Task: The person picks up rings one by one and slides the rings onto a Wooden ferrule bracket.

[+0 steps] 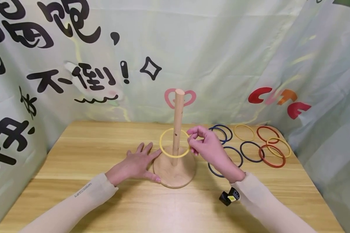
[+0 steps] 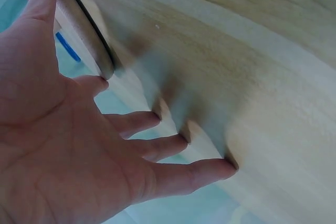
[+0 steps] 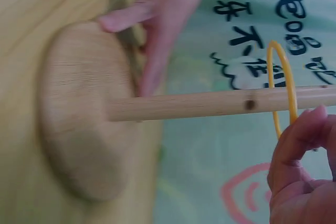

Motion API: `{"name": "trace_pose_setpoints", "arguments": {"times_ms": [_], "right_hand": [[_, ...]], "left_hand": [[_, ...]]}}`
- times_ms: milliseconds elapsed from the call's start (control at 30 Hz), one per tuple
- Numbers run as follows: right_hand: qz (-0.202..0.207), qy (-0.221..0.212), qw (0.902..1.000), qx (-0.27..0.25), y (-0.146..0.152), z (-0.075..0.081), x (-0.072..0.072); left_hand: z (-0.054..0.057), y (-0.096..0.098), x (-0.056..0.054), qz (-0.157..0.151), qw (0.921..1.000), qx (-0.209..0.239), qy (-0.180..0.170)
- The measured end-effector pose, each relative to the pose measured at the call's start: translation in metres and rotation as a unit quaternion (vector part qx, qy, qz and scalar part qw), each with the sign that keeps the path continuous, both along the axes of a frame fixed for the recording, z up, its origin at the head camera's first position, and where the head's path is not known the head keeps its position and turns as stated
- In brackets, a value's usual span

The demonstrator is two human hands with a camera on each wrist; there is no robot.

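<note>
At frame center, my right grip (image 1: 207, 144) pinches a yellow ring (image 1: 169, 156) around the post (image 1: 179, 113) while my left grip (image 1: 136, 164), splayed, touches the base (image 1: 178, 177), the threading step seemingly in hand, the next move likely calling for lowering and release.

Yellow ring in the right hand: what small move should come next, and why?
Probably lower the yellow ring down the post toward the round base. The ring encircles the post partway up, the right hand pinches its edge, and the left hand touches the base, which could help steady it.
</note>
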State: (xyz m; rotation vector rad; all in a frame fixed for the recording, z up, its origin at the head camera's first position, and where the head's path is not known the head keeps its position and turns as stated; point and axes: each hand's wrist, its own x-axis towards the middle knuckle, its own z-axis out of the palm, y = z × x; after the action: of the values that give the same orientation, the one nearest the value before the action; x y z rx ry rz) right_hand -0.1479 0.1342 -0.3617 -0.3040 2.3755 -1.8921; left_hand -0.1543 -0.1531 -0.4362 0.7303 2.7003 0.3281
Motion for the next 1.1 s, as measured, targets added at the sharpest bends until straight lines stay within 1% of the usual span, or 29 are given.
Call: {"name": "trace_pose_setpoints", "arguments": {"times_ms": [133,233,500,633,733,933,1100], "right_hand": [[0.019,-0.028,0.9992,0.022,-0.002,-0.024,0.0],[0.03,-0.043,0.9978,0.04,-0.003,-0.038,0.0],[0.053,-0.067,0.9911,0.102,-0.005,-0.063,0.001],[0.065,-0.077,0.9882,0.115,-0.005,-0.071,0.0],[0.064,-0.078,0.9869,0.126,-0.005,-0.074,0.0],[0.06,-0.052,0.9821,0.171,-0.002,-0.079,0.001],[0.049,-0.043,0.9831,0.171,0.002,-0.081,0.003]], "left_hand": [[-0.002,-0.001,0.0,0.002,1.0,-0.003,-0.001],[-0.004,-0.001,0.0,0.002,1.0,-0.004,-0.001],[-0.005,-0.001,-0.001,-0.002,0.9999,-0.012,0.002],[-0.004,-0.002,0.0,-0.001,1.0,-0.005,-0.003],[-0.004,-0.002,0.001,-0.002,1.0,0.0,-0.003],[-0.003,-0.002,0.002,0.0,1.0,0.003,-0.004],[-0.004,-0.003,0.002,0.003,1.0,0.004,-0.003]]}}
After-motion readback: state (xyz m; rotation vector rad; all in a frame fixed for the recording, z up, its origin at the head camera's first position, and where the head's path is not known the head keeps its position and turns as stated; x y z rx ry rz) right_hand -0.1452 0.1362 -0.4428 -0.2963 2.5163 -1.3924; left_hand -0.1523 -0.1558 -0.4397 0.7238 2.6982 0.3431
